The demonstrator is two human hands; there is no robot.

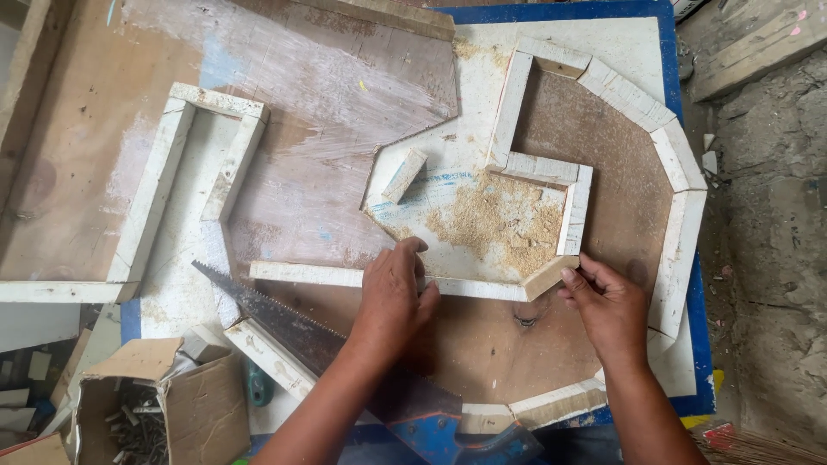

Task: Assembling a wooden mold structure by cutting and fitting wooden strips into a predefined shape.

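Note:
My left hand (pixel 394 291) presses down on a long white wooden strip (pixel 310 275) that lies flat across the board. With its fingertips, my right hand (pixel 606 303) holds a short angled wood piece (pixel 548 276) against the right end of that strip. Sawdust (pixel 500 220) lies on the white panel just beyond the strip, and a small loose block (pixel 404 175) sits farther back. White strips form an angled frame (pixel 663 146) around a brown board (pixel 603 164).
A hand saw (pixel 284 320) lies under my left forearm, its blue handle (pixel 448 430) at the near edge. A torn cardboard box of nails (pixel 146 413) stands at the lower left. A U-shaped white strip frame (pixel 164 181) rests at left. Rubble covers the ground (pixel 767 215) at right.

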